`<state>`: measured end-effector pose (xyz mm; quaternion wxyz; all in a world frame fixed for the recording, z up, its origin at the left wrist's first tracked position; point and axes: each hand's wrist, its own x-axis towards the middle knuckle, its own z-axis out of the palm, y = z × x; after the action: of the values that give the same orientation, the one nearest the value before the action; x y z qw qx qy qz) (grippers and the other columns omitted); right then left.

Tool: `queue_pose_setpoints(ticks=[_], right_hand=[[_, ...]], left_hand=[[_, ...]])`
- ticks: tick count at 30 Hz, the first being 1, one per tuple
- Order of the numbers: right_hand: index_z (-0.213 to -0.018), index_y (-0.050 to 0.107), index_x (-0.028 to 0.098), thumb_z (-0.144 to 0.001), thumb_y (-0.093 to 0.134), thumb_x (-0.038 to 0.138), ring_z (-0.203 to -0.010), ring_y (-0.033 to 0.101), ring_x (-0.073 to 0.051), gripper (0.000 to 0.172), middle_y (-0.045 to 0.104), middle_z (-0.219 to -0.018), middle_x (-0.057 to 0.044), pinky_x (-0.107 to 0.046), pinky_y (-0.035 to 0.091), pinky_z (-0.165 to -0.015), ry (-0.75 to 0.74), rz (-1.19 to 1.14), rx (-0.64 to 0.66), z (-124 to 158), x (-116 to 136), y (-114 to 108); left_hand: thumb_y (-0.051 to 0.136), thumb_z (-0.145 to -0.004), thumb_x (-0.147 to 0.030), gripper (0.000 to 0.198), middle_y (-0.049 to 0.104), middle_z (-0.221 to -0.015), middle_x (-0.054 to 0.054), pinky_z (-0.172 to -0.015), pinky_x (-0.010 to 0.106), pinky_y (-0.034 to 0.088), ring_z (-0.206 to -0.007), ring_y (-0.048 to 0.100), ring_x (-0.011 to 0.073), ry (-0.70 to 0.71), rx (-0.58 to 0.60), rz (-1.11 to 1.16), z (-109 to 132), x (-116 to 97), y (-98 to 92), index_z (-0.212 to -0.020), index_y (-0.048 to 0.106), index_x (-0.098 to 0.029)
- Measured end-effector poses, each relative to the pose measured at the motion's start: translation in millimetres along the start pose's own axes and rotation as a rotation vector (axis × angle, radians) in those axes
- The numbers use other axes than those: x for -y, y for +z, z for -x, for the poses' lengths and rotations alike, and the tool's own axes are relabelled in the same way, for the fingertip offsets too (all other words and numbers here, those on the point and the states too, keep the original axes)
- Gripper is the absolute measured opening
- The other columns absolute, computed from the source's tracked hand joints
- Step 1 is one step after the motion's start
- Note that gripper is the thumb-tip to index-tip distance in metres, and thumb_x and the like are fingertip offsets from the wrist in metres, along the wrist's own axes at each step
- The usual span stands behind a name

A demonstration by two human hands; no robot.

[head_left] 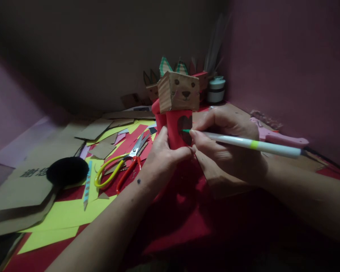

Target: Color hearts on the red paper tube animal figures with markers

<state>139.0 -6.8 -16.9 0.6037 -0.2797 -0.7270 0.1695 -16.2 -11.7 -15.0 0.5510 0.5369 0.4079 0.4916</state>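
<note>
My left hand is wrapped round the lower part of a red paper tube body and keeps it upright. On top of the tube sits a cardboard animal head with drawn eyes, nose and mouth and green-edged ears. A dark heart shows on the front of the body. Between the thumb and fingers of my right hand is a white marker with a yellow-green band. Its green tip meets the heart, or lies just in front of it.
Scissors with yellow and red handles lie left, near a blue pencil and a black oval object. Cardboard pieces and yellow paper cover the left side. A lidded jar stands behind; a pink tool lies right.
</note>
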Motion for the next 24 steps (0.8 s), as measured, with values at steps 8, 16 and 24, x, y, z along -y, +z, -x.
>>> queue_pose_setpoints(ticks=[8, 16, 24], right_hand=[[-0.076, 0.057, 0.024, -0.087, 0.068, 0.012, -0.06, 0.056, -0.013, 0.019, 0.061, -0.07, 0.003, -0.031, 0.045, -0.057, -0.026, -0.03, -0.001, 3.0, -1.7, 2.0], [-0.076, 0.057, 0.025, -0.088, 0.069, 0.016, -0.059, 0.056, -0.015, 0.02, 0.061, -0.069, 0.002, -0.032, 0.044, -0.056, 0.021, -0.029, -0.029, 3.5, -1.9, 0.3], [-0.074, 0.055, 0.025, -0.087, 0.068, 0.016, -0.061, 0.057, -0.015, 0.021, 0.061, -0.07, 0.001, -0.033, 0.044, -0.057, 0.004, -0.006, -0.026, 1.3, 0.8, 0.4]], left_hand=[[0.078, -0.062, -0.013, 0.044, 0.07, -0.089, 0.002, -0.073, 0.034, 0.053, -0.081, 0.067, 0.0222, -0.001, -0.022, -0.044, 1.1, -4.1, 0.7, -0.102, 0.06, -0.019], [0.077, -0.065, -0.012, 0.042, 0.07, -0.091, 0.002, -0.074, 0.033, 0.053, -0.082, 0.066, 0.0208, 0.018, -0.014, -0.028, 1.6, -0.9, 0.5, -0.103, 0.061, -0.02], [0.075, -0.066, -0.013, 0.039, 0.069, -0.088, 0.002, -0.072, 0.033, 0.053, -0.083, 0.066, 0.0218, 0.023, -0.02, -0.099, 0.8, -2.5, 0.4, -0.102, 0.061, -0.019]])
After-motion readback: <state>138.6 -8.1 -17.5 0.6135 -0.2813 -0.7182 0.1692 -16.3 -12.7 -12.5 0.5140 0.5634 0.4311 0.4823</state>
